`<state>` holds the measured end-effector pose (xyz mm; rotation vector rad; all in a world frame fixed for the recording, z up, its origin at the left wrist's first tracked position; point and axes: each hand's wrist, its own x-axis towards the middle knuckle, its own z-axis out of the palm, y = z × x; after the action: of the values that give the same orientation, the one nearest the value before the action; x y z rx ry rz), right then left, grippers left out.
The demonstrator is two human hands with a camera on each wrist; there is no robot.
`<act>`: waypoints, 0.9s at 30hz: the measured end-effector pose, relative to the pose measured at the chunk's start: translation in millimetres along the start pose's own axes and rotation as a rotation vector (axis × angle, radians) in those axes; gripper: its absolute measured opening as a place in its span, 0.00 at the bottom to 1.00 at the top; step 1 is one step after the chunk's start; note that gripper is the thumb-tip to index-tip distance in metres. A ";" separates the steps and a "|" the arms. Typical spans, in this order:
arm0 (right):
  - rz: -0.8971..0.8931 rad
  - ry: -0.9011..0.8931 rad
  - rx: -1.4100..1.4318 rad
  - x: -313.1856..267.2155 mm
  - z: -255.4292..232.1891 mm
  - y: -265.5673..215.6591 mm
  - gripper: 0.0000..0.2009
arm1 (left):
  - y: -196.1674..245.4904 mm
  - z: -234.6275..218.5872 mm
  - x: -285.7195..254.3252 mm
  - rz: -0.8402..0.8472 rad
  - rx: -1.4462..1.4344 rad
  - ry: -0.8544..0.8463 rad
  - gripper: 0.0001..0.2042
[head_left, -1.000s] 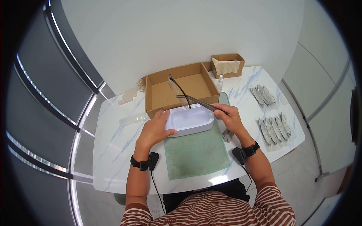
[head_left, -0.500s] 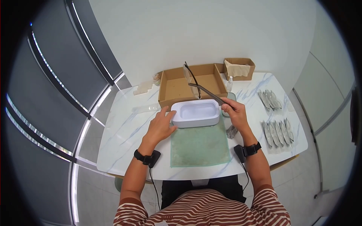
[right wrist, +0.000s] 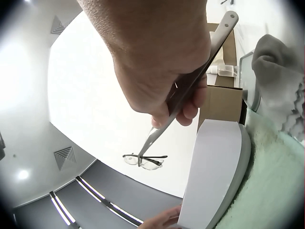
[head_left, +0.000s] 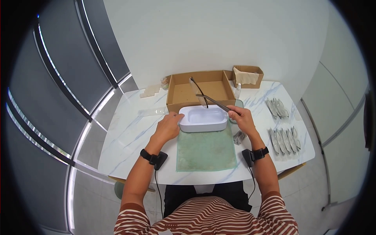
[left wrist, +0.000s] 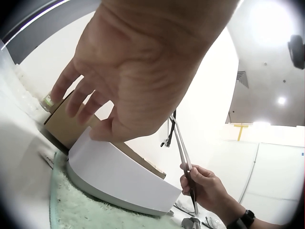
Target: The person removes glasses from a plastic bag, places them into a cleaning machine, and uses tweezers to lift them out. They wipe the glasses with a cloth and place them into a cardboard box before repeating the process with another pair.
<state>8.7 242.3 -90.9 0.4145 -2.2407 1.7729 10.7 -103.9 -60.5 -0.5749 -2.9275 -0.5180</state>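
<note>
Gripping long grey metal tweezers (head_left: 214,101), the right hand (head_left: 241,118) should hold those clear, dark-armed eyeglasses (right wrist: 150,163) steady; the loose-fingered left hand (head_left: 168,126) could brace the white oblong plastic tub (head_left: 203,127).

glasses (right wrist: 150,163): lowered; left hand (head_left: 167,127): thumb shifted (to tub (head_left: 203,127) left end)

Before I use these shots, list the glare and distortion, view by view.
Head: black vignetting at the corners, grey panels bowed. Left wrist: a ceiling light burnt out to white, upper right. Right wrist: glare along the left edge; the glasses' lenses look faint against the pale wall.
</note>
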 end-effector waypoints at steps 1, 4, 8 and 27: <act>0.028 -0.019 -0.091 -0.2 -1.2 -4.3 0.17 | -2.3 2.1 -0.3 -0.003 -0.019 0.002 0.23; -0.073 -0.029 -0.207 -5.2 -12.3 -20.6 0.15 | -18.6 6.5 -5.9 0.095 -0.142 0.130 0.21; -0.216 -0.175 -0.474 -24.5 -31.0 -93.4 0.11 | -40.1 7.1 -9.4 0.024 -0.211 0.310 0.21; -0.195 -0.475 -0.880 -62.0 -16.0 -93.0 0.13 | 1.0 -14.8 -5.8 0.084 -0.533 0.450 0.12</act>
<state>101.3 241.7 -26.4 0.8554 -2.8711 0.4965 17.0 -110.3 -47.4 -0.5374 -2.3230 -1.2472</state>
